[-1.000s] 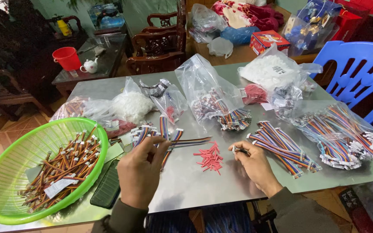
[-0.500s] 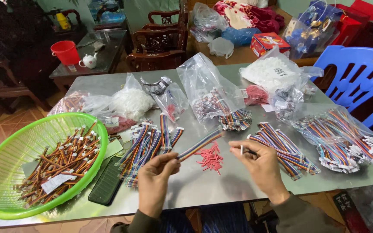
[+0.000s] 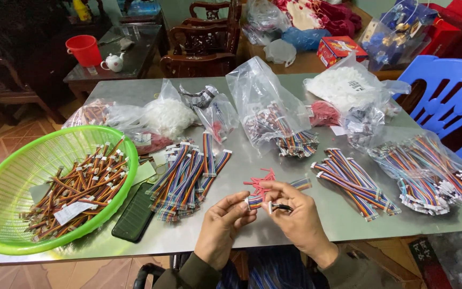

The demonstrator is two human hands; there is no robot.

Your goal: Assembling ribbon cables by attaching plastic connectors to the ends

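While one metal table (image 3: 295, 225) carries everything, one green basket (image 3: 6, 176) of brown cables overhangs its left edge, its near rim cut off from full view. Three loose heaps of rainbow ribbon cables lie open; the rest sit in plastic bags, too many and too crumpled to count. One black phone (image 3: 135, 214) lies beside the basket. The left hand (image 3: 223, 227) pinches one ribbon cable (image 3: 279, 194) above the near edge; the right hand (image 3: 295, 214) pinches a small dark piece (image 3: 282, 206), hard to make out.
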